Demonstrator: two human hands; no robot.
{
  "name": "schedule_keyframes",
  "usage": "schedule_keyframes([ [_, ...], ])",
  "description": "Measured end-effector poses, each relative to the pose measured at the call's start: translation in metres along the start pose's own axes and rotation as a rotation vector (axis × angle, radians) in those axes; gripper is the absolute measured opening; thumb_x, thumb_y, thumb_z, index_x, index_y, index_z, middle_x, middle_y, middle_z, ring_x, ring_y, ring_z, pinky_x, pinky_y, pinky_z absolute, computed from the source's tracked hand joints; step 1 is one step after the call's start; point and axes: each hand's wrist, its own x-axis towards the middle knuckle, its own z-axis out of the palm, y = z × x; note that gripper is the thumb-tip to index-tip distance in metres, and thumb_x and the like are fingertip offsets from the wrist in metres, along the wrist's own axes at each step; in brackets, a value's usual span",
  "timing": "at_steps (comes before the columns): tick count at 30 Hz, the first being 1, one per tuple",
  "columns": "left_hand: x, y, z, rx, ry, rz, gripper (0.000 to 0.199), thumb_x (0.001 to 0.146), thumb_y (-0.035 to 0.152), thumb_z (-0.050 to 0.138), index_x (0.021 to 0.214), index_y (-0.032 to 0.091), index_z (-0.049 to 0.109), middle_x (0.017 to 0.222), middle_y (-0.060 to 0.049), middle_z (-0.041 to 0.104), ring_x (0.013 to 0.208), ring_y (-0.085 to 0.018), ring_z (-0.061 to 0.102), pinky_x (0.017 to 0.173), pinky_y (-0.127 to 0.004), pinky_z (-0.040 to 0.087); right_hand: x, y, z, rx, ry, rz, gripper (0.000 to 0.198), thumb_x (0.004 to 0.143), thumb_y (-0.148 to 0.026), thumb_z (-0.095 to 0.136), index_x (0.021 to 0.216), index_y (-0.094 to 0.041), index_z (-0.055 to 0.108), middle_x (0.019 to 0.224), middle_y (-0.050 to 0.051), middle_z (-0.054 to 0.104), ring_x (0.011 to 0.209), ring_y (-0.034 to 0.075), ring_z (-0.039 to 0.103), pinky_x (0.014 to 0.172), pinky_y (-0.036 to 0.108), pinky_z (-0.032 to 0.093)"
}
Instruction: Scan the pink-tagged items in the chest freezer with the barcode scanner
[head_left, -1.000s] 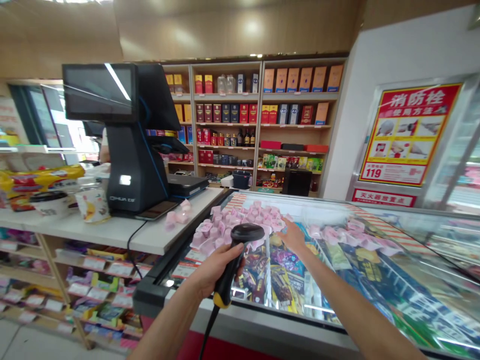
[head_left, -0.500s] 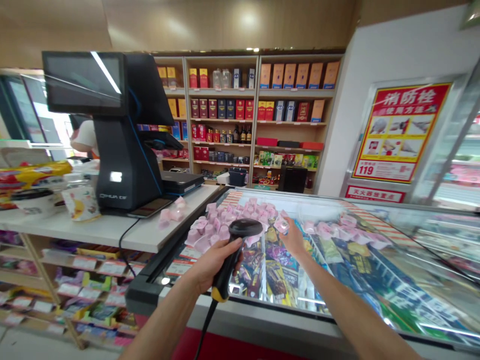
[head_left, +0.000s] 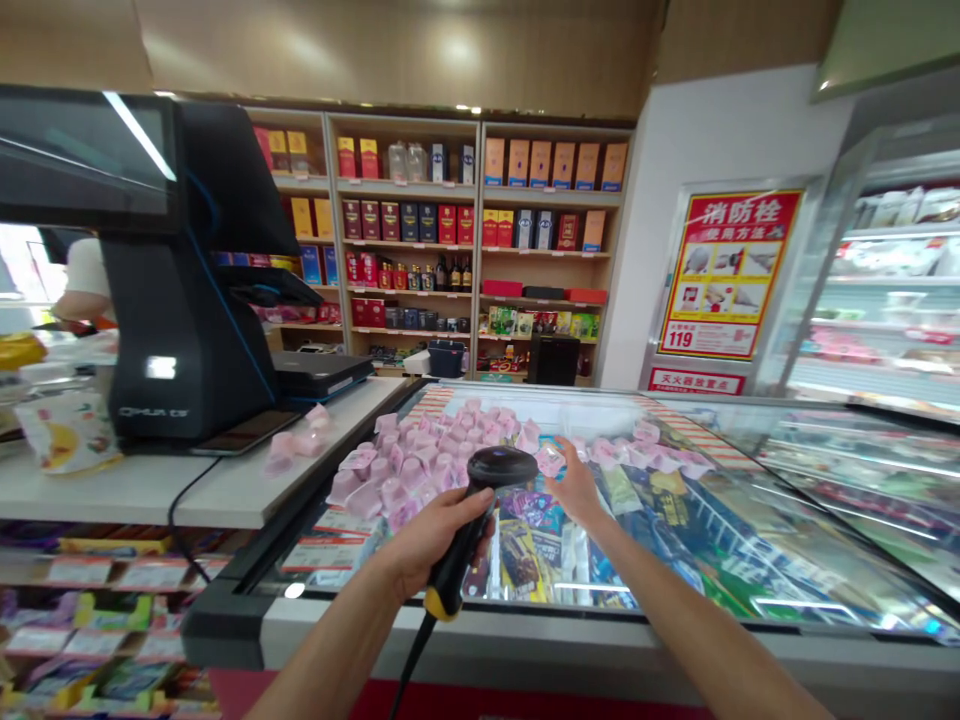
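Note:
My left hand (head_left: 442, 535) is wrapped round the handle of a black and yellow barcode scanner (head_left: 457, 550), whose head points away over the freezer. A cable hangs from the scanner's lower end. My right hand (head_left: 577, 488) pinches a small pink cup (head_left: 551, 460) between thumb and fingers, just right of the scanner's head. Left of it, a heap of similar pink cups (head_left: 420, 455) lies on the glass freezer top (head_left: 570, 410). Further right, a smaller group of pink cups (head_left: 637, 452) is spread on the glass.
At left, a white counter (head_left: 225, 490) carries a black checkout terminal (head_left: 180, 330), a few loose pink cups (head_left: 296, 445) and a patterned paper cup (head_left: 67, 430). Packaged goods show beneath the freezer glass. Shelves of boxes (head_left: 405, 220) stand behind. Another person's arm (head_left: 79, 300) shows far left.
The view has turned right, so the terminal and shelves sit further left. My right hand still pinches a pink cup, now closer to the scanner's head. My left hand keeps its grip.

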Motion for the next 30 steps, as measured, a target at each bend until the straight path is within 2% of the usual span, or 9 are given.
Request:
schedule_keyframes([
  [2,0.001,0.000,0.001,-0.004,0.004,0.002,0.027,0.063,0.040,0.059,0.070,0.014,0.053,0.057,0.001,0.055,0.044,-0.007,0.048,0.043,-0.019,0.036,0.000,0.003,-0.004,-0.089,0.000,0.019,0.055,0.061,-0.020,0.047,0.115,-0.021,0.035,0.101,0.003,0.057,0.085,0.017,0.053,0.076,0.027,0.037],
  [6,0.005,-0.001,0.000,-0.008,-0.001,0.015,0.026,0.065,0.039,0.058,0.070,0.014,0.052,0.058,0.001,0.055,0.046,-0.008,0.049,0.044,-0.020,0.037,0.001,0.013,-0.013,-0.328,0.050,0.052,0.037,0.065,-0.023,0.047,0.102,-0.021,0.049,0.099,0.005,0.056,0.098,0.022,0.044,0.083,0.035,0.028],
  [9,0.007,-0.001,-0.003,-0.012,-0.007,0.024,0.025,0.066,0.039,0.057,0.067,0.015,0.050,0.058,0.001,0.055,0.046,-0.008,0.048,0.044,-0.020,0.037,0.003,0.026,-0.019,-0.431,0.071,0.084,0.031,0.067,-0.023,0.047,0.098,-0.020,0.053,0.100,0.006,0.056,0.103,0.024,0.038,0.085,0.041,0.023],
  [17,0.008,0.001,-0.013,0.002,0.037,0.029,0.025,0.066,0.038,0.057,0.069,0.013,0.054,0.059,-0.001,0.057,0.047,-0.008,0.050,0.044,-0.020,0.039,0.006,0.066,-0.037,-0.478,0.171,0.222,0.026,0.070,-0.026,0.045,0.094,-0.021,0.054,0.111,0.009,0.047,0.102,0.030,0.036,0.082,0.047,0.024],
  [19,0.009,0.001,-0.016,0.007,0.039,0.038,0.026,0.067,0.039,0.056,0.068,0.013,0.055,0.059,-0.001,0.057,0.047,-0.008,0.050,0.044,-0.020,0.039,0.006,0.066,-0.041,-0.468,0.199,0.212,0.028,0.069,-0.026,0.046,0.096,-0.021,0.053,0.112,0.010,0.047,0.103,0.031,0.036,0.084,0.048,0.023],
  [22,0.009,0.001,-0.020,0.000,0.049,0.035,0.025,0.067,0.038,0.056,0.068,0.013,0.055,0.058,-0.001,0.056,0.046,-0.008,0.050,0.043,-0.020,0.038,0.009,0.052,-0.037,-0.444,0.247,0.144,0.033,0.068,-0.027,0.046,0.100,-0.021,0.050,0.115,0.009,0.045,0.107,0.030,0.032,0.089,0.047,0.019],
  [24,0.009,0.001,-0.022,-0.008,0.050,0.033,0.025,0.067,0.038,0.056,0.068,0.014,0.054,0.058,0.000,0.056,0.047,-0.008,0.050,0.043,-0.020,0.038,0.014,0.035,-0.027,-0.398,0.197,0.062,0.035,0.069,-0.026,0.045,0.103,-0.020,0.049,0.115,0.008,0.046,0.108,0.026,0.034,0.090,0.043,0.021],
  [27,0.008,0.000,-0.026,-0.017,0.052,0.034,0.024,0.067,0.038,0.056,0.068,0.014,0.054,0.058,0.000,0.056,0.047,-0.008,0.050,0.044,-0.020,0.038,0.027,0.009,-0.001,-0.318,-0.001,-0.046,0.041,0.070,-0.022,0.043,0.110,-0.019,0.044,0.113,0.005,0.049,0.104,0.020,0.039,0.087,0.035,0.027],
  [30,0.004,0.000,-0.029,-0.022,0.054,0.045,0.024,0.068,0.037,0.056,0.067,0.013,0.053,0.058,-0.001,0.055,0.047,-0.008,0.049,0.045,-0.021,0.038,0.040,-0.009,0.024,-0.328,-0.177,-0.066,0.047,0.069,-0.020,0.046,0.116,-0.020,0.039,0.113,0.005,0.050,0.102,0.021,0.042,0.083,0.034,0.031],
])
